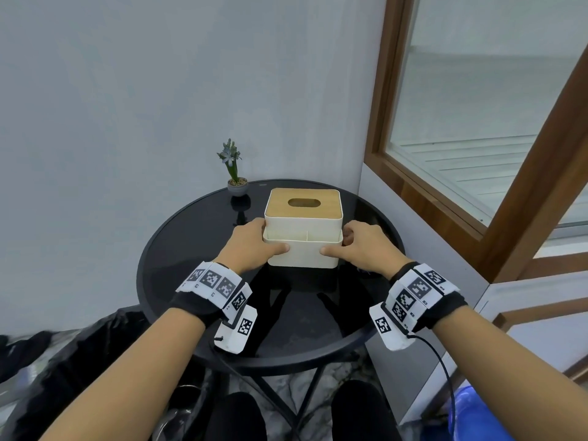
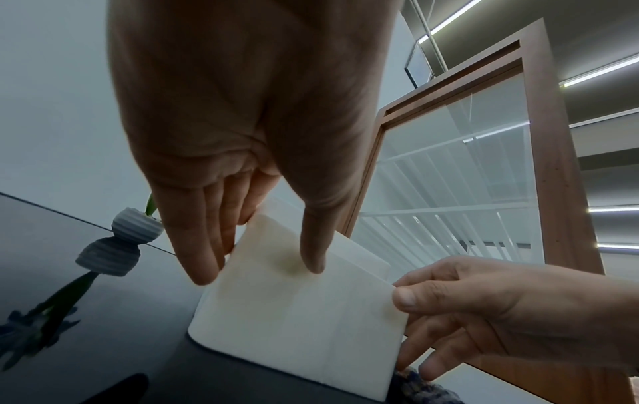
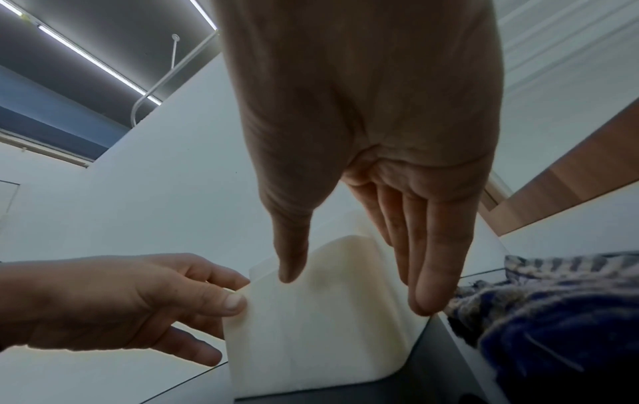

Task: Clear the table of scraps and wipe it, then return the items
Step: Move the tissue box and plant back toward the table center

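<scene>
A white tissue box with a wooden slotted lid stands on the round black glass table. My left hand grips its near left corner, thumb on the front face and fingers along the left side. On the opposite corner my right hand holds it the same way. The left wrist view shows the left hand around the box. In the right wrist view the right hand clasps the box. A blue patterned cloth lies just right of the box.
A small potted flower stands at the table's far edge, left of the box. A wood-framed window runs close along the right, a grey wall behind. A black bag sits low on the left, something blue low on the right.
</scene>
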Demonstrator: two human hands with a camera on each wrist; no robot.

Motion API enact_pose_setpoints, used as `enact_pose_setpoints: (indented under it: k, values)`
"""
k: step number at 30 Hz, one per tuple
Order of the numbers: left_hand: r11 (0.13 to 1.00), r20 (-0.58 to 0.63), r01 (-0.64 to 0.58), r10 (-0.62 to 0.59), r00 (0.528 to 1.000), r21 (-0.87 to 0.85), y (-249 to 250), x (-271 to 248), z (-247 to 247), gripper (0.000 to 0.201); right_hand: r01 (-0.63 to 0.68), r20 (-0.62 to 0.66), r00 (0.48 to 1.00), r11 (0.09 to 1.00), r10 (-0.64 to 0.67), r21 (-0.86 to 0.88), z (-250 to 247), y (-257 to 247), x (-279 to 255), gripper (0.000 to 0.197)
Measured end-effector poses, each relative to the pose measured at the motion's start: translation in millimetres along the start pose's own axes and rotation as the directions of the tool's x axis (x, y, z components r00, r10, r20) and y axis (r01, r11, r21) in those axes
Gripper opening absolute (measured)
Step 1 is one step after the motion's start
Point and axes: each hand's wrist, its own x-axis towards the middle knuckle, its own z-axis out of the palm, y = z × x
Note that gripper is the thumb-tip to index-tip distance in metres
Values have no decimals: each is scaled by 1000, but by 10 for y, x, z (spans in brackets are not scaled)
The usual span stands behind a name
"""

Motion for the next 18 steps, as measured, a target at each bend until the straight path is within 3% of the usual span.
enact_pose_setpoints:
  k: [10, 18]
  values:
    - [1000, 25, -8, 8, 1000, 17, -5, -9, -46, 51, 48, -38, 998, 999, -48, -7, 149, -33, -9, 57]
    - [1000, 39, 0, 0, 999, 9, -2, -21, -54, 57, 46, -44, 998, 999, -46, 10, 129, -6, -55, 55]
